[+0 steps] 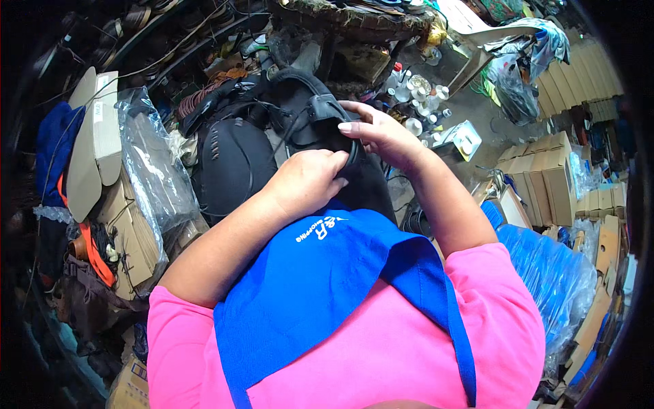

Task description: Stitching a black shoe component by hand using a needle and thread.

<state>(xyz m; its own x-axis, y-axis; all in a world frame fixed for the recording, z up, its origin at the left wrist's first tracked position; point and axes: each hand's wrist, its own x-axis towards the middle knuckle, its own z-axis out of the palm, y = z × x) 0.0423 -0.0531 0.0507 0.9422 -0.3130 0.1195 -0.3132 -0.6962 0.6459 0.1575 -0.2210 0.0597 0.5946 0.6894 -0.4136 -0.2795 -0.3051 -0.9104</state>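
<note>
A black shoe upper [310,109] with stitched panels is held up in front of me, above a blue apron [320,286] worn over a pink shirt. My left hand [306,180] is closed around its lower edge from below. My right hand [378,133] grips its right side, fingers curled over the top rim. More black shoe pieces [231,163] lie piled just left of the hands.
Cardboard boxes [95,129] and a clear plastic bag [153,163] stack at the left. Small bottles and a tin [436,123] stand on the floor behind the hands. Stacked boxes [545,170] and a blue plastic-wrapped bundle [552,279] fill the right.
</note>
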